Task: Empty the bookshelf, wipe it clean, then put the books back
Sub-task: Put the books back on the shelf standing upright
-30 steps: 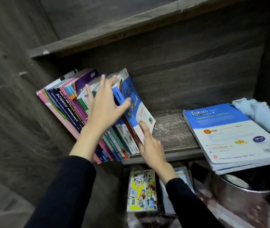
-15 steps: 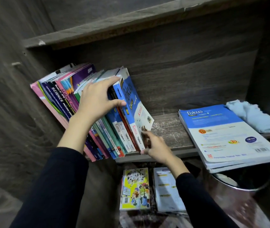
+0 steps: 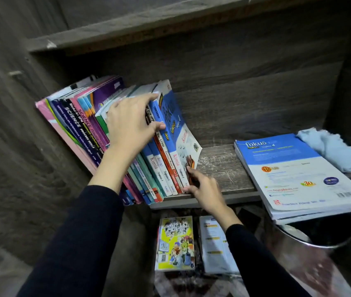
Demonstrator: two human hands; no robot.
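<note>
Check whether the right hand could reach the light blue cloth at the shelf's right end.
Probably yes. The right hand pinches the foot of the Kimia book; bare shelf lies beside it, and only the flat Fokus book stack sits before the light blue cloth, low enough to pass over.

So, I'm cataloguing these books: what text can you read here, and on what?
"fokus", "4", "30": flat blue-and-white book
"SCIENCE PROCESS SKILLS": dark spine
"Kimia", "Tingkatan 4": blue-topped spine
"Biologi": spine beside it
"Teks STPM": orange-red spine
"Kimia": cover of rightmost leaning book
Other spines of the leaning books, under the left hand: covered.
Comic title below the shelf, fine print: too blurred.
</note>
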